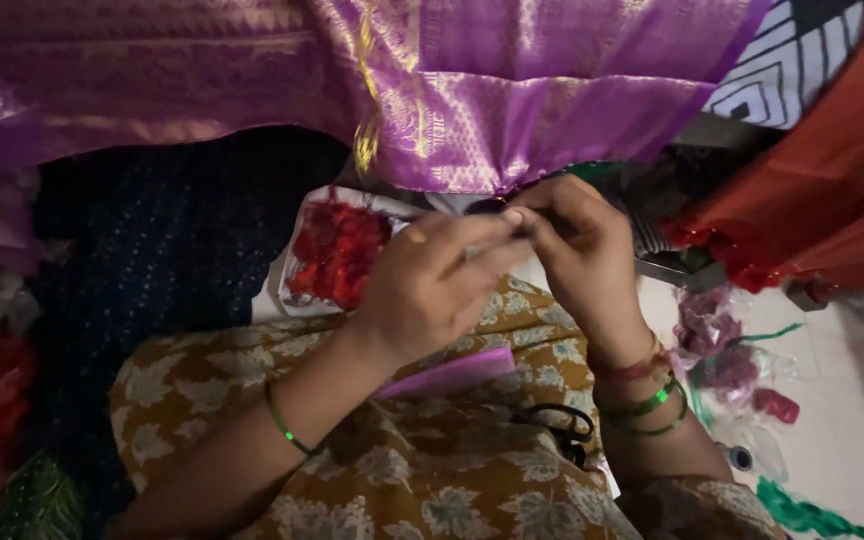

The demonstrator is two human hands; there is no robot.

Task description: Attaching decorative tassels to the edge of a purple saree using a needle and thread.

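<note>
Head view showed my left hand (422,290) and my right hand (582,250) raised together just under the hem of the purple and gold woven cloth (472,110). Their fingertips met at the hem, pinched on something too small and dark for me to tell what it was. Just behind my left hand lay a white tray of red beads (337,250) on dark blue cloth (162,250). A strip of purple paper (447,375) and black scissors (562,425) rested on my yellow flowered lap (402,480). Orange cloth (832,190) hung to my right, well apart, above small bags of purple and red trimmings (722,360).
</note>
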